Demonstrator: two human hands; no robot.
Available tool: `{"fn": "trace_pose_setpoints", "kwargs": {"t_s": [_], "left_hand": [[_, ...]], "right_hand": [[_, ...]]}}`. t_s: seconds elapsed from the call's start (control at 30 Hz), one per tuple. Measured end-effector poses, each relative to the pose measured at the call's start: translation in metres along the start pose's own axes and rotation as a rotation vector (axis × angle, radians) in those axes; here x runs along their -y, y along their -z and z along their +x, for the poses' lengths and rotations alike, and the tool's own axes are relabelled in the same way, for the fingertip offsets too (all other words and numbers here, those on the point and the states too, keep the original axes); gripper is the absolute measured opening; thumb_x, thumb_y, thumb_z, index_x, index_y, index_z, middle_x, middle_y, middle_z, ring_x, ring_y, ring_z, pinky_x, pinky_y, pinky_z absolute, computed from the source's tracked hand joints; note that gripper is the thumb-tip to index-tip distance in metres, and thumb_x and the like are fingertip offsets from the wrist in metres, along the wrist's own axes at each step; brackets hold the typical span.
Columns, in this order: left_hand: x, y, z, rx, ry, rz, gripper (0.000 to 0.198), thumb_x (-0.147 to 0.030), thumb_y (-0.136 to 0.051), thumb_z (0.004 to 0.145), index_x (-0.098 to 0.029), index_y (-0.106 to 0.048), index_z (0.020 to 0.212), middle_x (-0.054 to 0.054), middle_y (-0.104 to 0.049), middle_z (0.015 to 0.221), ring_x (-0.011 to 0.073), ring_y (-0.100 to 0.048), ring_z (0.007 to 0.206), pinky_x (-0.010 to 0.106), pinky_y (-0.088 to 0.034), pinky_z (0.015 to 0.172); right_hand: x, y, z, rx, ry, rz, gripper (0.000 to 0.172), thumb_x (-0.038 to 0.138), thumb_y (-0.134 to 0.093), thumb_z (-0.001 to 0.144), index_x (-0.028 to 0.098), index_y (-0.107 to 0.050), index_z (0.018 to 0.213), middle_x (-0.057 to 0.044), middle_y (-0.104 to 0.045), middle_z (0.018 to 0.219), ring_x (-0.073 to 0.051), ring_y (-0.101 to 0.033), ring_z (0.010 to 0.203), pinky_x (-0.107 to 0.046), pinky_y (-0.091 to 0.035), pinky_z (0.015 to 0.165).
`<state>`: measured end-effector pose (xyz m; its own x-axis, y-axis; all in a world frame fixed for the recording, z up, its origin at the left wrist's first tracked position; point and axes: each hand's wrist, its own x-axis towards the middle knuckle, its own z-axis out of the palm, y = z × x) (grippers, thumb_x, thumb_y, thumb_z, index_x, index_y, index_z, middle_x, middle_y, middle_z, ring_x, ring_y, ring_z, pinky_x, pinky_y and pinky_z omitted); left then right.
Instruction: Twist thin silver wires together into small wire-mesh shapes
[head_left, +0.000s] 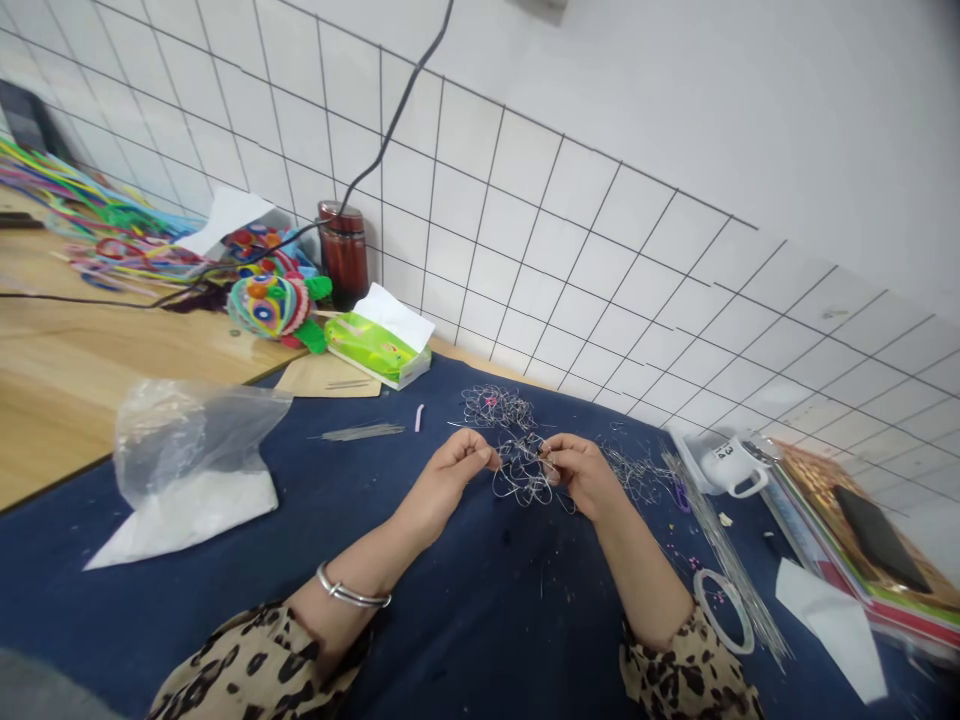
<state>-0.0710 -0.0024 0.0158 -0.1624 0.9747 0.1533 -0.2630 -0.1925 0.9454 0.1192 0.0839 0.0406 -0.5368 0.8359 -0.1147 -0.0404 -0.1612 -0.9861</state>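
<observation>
Near the middle of the dark blue cloth (480, 600), a piece of looped silver wire (523, 478) hangs between my two hands. My left hand (459, 470) is closed at the wire's left side, with thumb and forefinger pinched together. My right hand (581, 472) pinches the wire's right side, where a small dark part shows at the fingertips. Just beyond them lies a tangled heap of wire loops (495, 407) with a pink bit in it. Loose thin wires (637, 472) are scattered to the right of my right hand.
At left are a plastic bag of white material (195, 500), straight wires (364, 432), a green tissue pack (379, 345), a colourful toy (270, 305) and a red flask (343, 255). To the right are long wires (724, 550), a clear ring (724, 610), a white mug (735, 465) and a phone (881, 540).
</observation>
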Motion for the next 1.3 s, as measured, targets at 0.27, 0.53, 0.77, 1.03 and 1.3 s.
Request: {"fn": "trace_pose_setpoints", "kwargs": {"t_s": [0.27,0.53,0.77,1.03,1.3], "left_hand": [[0.005,-0.006,-0.002,0.015,0.085,-0.254,0.011,-0.027,-0.053,0.081,-0.017,-0.052,0.077,0.002,-0.060,0.085,0.0157,-0.057,0.077,0.031,-0.042,0.077],[0.017,-0.004,0.002,0.079,0.252,-0.394,0.017,-0.021,-0.055,0.080,-0.019,-0.057,0.097,0.006,-0.059,0.100,0.0135,-0.058,0.074,0.028,-0.046,0.069],[0.013,-0.010,-0.001,0.164,0.279,-0.408,0.016,-0.024,-0.064,0.077,-0.015,-0.062,0.090,0.003,-0.060,0.082,0.0086,-0.054,0.063,0.023,-0.043,0.060],[0.014,0.000,0.003,0.080,0.228,-0.365,0.009,-0.022,-0.065,0.076,-0.014,-0.060,0.077,0.002,-0.061,0.079,0.0085,-0.054,0.065,0.022,-0.043,0.063],[0.009,-0.007,-0.001,0.067,0.142,-0.196,0.012,-0.024,-0.063,0.078,-0.016,-0.056,0.083,0.005,-0.066,0.086,0.0121,-0.060,0.073,0.025,-0.044,0.068]], "right_hand": [[0.001,-0.006,-0.004,-0.044,0.081,-0.164,0.014,0.013,-0.055,0.067,0.015,-0.066,0.076,0.002,-0.052,0.057,-0.007,-0.043,0.048,-0.021,-0.034,0.047],[-0.003,0.002,0.001,0.061,0.011,0.149,0.009,0.013,-0.055,0.064,0.015,-0.060,0.072,0.003,-0.047,0.054,-0.008,-0.038,0.044,-0.021,-0.030,0.043],[-0.007,0.002,0.004,0.156,-0.071,0.236,0.007,0.016,-0.059,0.063,0.015,-0.054,0.068,0.002,-0.043,0.057,-0.007,-0.035,0.045,-0.021,-0.027,0.042],[-0.009,0.014,0.011,0.098,-0.044,0.243,0.006,0.014,-0.057,0.063,0.015,-0.055,0.069,0.003,-0.042,0.055,-0.006,-0.033,0.044,-0.020,-0.027,0.041],[-0.009,0.014,0.010,0.028,0.003,0.183,0.009,0.013,-0.055,0.062,0.015,-0.058,0.070,0.002,-0.046,0.054,-0.007,-0.035,0.043,-0.021,-0.030,0.041]]}}
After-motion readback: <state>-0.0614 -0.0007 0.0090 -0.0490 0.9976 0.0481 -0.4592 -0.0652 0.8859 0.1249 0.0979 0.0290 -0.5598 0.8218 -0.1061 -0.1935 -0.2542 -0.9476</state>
